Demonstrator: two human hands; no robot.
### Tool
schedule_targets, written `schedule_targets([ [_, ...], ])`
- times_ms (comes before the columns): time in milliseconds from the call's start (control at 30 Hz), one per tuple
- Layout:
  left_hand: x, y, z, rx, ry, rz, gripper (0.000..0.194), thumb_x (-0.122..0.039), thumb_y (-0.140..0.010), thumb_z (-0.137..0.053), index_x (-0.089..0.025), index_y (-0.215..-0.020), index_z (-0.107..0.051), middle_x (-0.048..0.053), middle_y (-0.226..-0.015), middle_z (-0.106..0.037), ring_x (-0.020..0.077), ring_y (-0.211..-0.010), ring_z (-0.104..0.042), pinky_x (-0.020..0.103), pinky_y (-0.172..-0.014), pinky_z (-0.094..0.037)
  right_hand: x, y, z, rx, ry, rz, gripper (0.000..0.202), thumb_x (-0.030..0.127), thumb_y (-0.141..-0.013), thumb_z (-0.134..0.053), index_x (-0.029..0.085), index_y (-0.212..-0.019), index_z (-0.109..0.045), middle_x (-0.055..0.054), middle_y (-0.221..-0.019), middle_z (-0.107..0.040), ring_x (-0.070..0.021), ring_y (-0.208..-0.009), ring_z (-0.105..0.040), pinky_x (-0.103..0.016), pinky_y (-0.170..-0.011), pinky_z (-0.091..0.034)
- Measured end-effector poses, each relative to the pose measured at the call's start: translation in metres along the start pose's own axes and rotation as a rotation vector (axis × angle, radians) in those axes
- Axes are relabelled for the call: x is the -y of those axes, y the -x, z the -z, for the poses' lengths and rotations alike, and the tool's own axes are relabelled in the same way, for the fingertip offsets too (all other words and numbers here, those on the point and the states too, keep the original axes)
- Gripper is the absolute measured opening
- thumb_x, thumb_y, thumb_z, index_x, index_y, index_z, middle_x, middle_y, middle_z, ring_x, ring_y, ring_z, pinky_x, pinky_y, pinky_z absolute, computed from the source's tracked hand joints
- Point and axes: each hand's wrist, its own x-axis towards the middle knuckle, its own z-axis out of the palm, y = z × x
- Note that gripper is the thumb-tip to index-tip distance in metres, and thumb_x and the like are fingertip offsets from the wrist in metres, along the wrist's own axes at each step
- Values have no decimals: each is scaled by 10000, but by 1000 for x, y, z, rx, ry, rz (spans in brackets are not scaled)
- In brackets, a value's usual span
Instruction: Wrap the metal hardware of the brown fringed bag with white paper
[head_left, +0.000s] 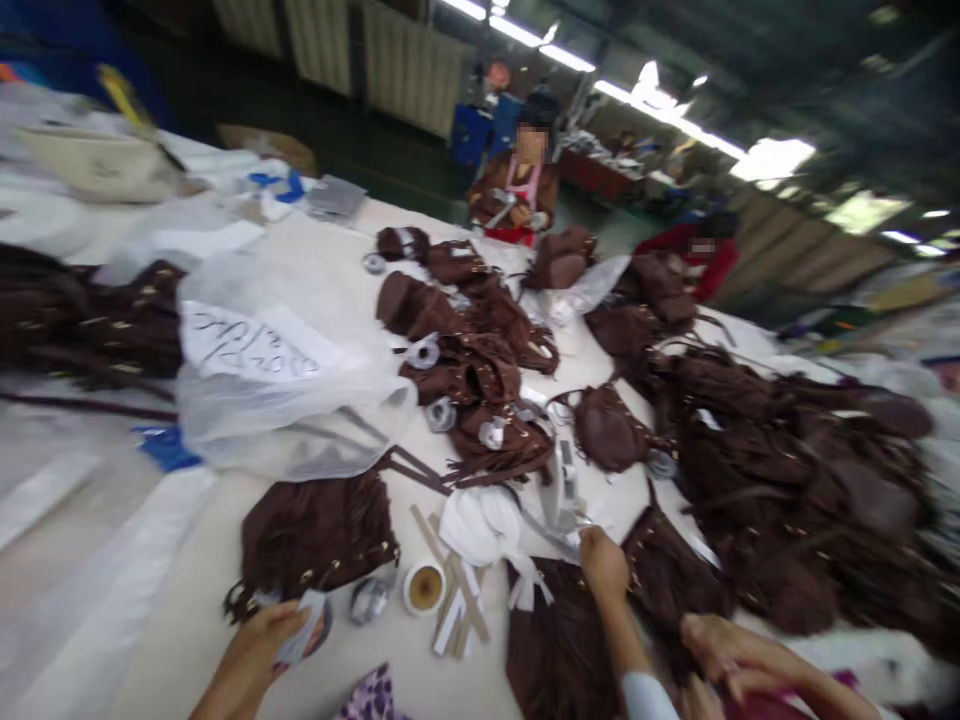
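My left grip (259, 640) is pinching a white tag (300, 625); right grip (604, 562), fingers curled, is pressing the brown bag (559, 640) flat on the desk (150, 620).

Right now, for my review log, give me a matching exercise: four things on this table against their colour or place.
Things:
1. clear plastic bag
2. fringed bag
3. small cup
4. left hand

Descriptions:
A. dark brown, just above the left hand
B. holds a pale tag at the bottom edge
C. round, white rim, brown inside
D. translucent, with dark writing, left of centre

Pairs: 1-D, 2-A, 3-C, 4-B
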Motion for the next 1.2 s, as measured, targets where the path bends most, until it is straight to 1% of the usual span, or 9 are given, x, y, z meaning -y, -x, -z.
schedule_targets([
  [67,8,-1,12,9,103,20,461,-453,-581,-820,-134,-874,-661,81,-741,-751,221,-706,-694,322,-667,-523,32,18,-29,51,-5,142,213,307,-899,-503,155,-937,-647,-78,-787,-677,-212,-734,-619,-354,-759,-464],
  [133,13,-4,13,-23,149,-22,492,-475,-551,-826,-132,-855,-646,69,-685,-742,211,-637,-677,315,-635,-497,69,61,-62,213,-172,345,259,367,-891,-481,186,-1004,-628,-69,-840,-693,-219,-781,-627,-328,-763,-458],
  [200,17,-7,11,-68,159,-77,515,-514,-552,-820,-137,-845,-624,55,-649,-729,197,-587,-652,308,-610,-475,106,118,-98,564,-377,451,272,412,-887,-479,198,-944,-636,-32,-763,-667,-185,-708,-604,-281,-679,-454],
  [267,21,-10,9,-57,152,-123,528,-546,-578,-803,-142,-856,-607,53,-656,-731,196,-600,-649,309,-624,-474,139,172,-136,888,-532,427,215,357,-865,-508,190,-882,-643,-3,-685,-630,-140,-586,-548,-240,-566,-419],
  [333,25,-15,11,-22,128,-172,524,-557,-611,-785,-146,-873,-593,56,-678,-736,205,-630,-656,317,-644,-478,163,210,-171,1021,-553,468,156,251,-833,-529,193,-860,-671,16,-660,-620,-108,-548,-518,-212,-542,-393],
  [433,30,-22,17,-8,93,-239,503,-533,-616,-787,-154,-877,-581,60,-716,-742,233,-686,-674,337,-677,-491,178,232,-202,1064,-489,515,172,160,-799,-536,206,-842,-697,31,-640,-620,-91,-542,-514,-199,-548,-382],
  [800,16,-9,28,97,14,-298,238,-314,-653,-643,-178,-840,-586,48,-797,-724,269,-843,-671,381,-785,-486,188,231,-211,1020,-253,585,160,137,-782,-568,231,-827,-690,29,-637,-672,-121,-582,-620,-204,-592,-417],
  [1000,19,-8,29,104,15,-263,306,-377,-702,-649,-165,-912,-582,67,-887,-733,277,-912,-661,393,-840,-463,187,229,-205,994,-153,723,232,116,-785,-546,262,-898,-686,19,-748,-744,-150,-736,-703,-215,-692,-456],
  [1200,11,-5,26,126,61,-277,312,-395,-677,-683,-176,-873,-577,44,-810,-725,247,-813,-662,361,-760,-479,187,227,-205,1021,-199,696,250,85,-772,-527,252,-898,-664,35,-681,-710,-123,-647,-668,-192,-624,-430],
])
